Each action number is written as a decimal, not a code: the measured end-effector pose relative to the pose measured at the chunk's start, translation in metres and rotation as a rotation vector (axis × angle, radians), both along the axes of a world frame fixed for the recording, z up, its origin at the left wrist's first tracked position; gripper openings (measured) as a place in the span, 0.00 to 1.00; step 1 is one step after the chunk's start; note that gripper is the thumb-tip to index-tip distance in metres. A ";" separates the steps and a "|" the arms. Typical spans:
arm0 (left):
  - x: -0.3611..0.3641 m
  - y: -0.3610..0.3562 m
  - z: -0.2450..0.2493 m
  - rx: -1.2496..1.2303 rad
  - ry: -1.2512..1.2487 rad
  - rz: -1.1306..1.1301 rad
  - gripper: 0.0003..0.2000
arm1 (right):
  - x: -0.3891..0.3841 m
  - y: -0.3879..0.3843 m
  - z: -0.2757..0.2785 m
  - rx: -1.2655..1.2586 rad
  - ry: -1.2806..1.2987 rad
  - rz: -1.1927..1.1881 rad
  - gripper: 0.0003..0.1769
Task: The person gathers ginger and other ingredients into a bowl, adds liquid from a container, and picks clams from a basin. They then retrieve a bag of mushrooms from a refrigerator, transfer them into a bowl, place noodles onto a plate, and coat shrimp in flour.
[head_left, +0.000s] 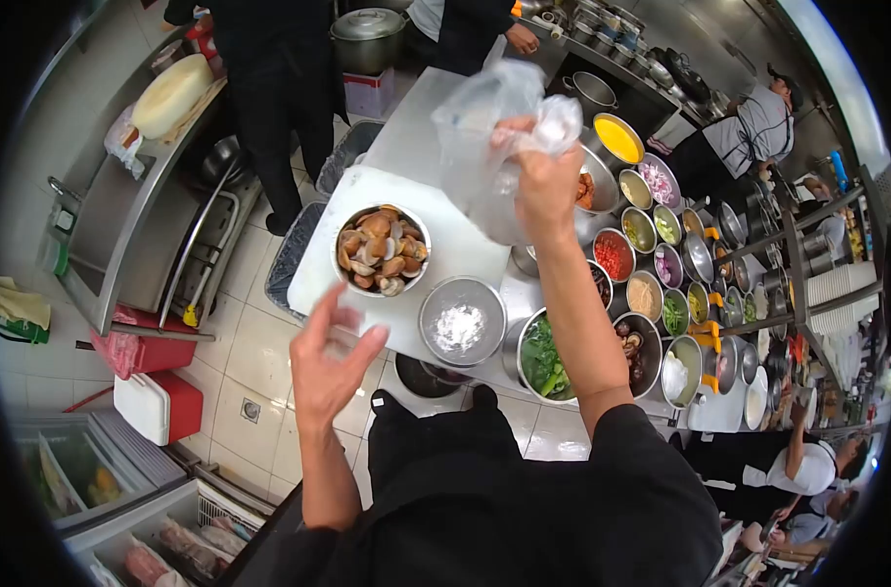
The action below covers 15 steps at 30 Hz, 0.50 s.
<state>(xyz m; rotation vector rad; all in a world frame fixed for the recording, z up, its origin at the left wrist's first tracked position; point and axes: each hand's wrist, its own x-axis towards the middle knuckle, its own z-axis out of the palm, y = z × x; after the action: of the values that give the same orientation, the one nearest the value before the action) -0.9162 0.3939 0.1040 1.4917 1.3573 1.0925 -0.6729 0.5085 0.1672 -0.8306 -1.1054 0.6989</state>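
Observation:
My right hand (pixel 548 186) is raised over the work table and closed around the bunched top of a clear plastic bag (pixel 470 152). The bag is blurred, and what it holds, if anything, cannot be made out. My left hand (pixel 333 352) hovers with fingers apart at the table's front left, holding nothing. Just beyond it, a metal bowl full of clams (pixel 379 250) stands on the white cutting board (pixel 455 230). To the right, a second metal bowl (pixel 494 333) has white powder (pixel 459 328) in its bottom.
Right of the board, several metal containers hold green leaves (pixel 545 357), chopped red pepper (pixel 615 255) and yellow liquid (pixel 617 139). Bins lined with black bags (pixel 294 259) stand on the left. A person in dark clothes (pixel 274 88) stands across the table; others are at right.

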 end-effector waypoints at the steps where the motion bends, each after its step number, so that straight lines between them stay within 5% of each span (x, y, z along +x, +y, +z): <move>1: 0.002 0.017 0.010 0.153 -0.059 -0.029 0.43 | -0.013 -0.002 0.015 0.053 0.012 0.010 0.08; 3: 0.019 0.046 0.032 0.313 -0.228 -0.136 0.55 | -0.040 -0.007 0.040 0.135 0.125 0.144 0.05; 5: 0.020 0.066 0.052 0.402 0.022 -0.206 0.63 | -0.072 -0.020 0.060 0.086 0.187 0.339 0.07; 7: 0.022 0.066 0.061 0.266 -0.248 -0.366 0.63 | -0.111 -0.034 0.066 0.025 0.236 0.578 0.12; 9: 0.008 0.061 0.049 0.576 -0.396 -0.324 0.47 | -0.141 -0.047 0.067 -0.054 0.188 0.766 0.15; 10: -0.001 0.053 0.042 0.567 -0.369 -0.230 0.47 | -0.150 -0.050 0.062 -0.055 0.070 0.800 0.16; 12: -0.024 0.033 0.023 0.279 -0.372 -0.215 0.22 | -0.166 -0.056 0.043 -0.028 -0.164 0.783 0.19; 15: -0.090 0.040 -0.051 0.292 -0.298 0.146 0.06 | -0.196 -0.080 0.017 -0.070 -0.549 0.586 0.28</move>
<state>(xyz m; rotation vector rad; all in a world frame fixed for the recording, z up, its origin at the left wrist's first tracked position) -1.0061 0.4340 0.0531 1.3759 1.1470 1.5930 -0.8688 0.4281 0.1838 -0.7799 -1.8692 1.0291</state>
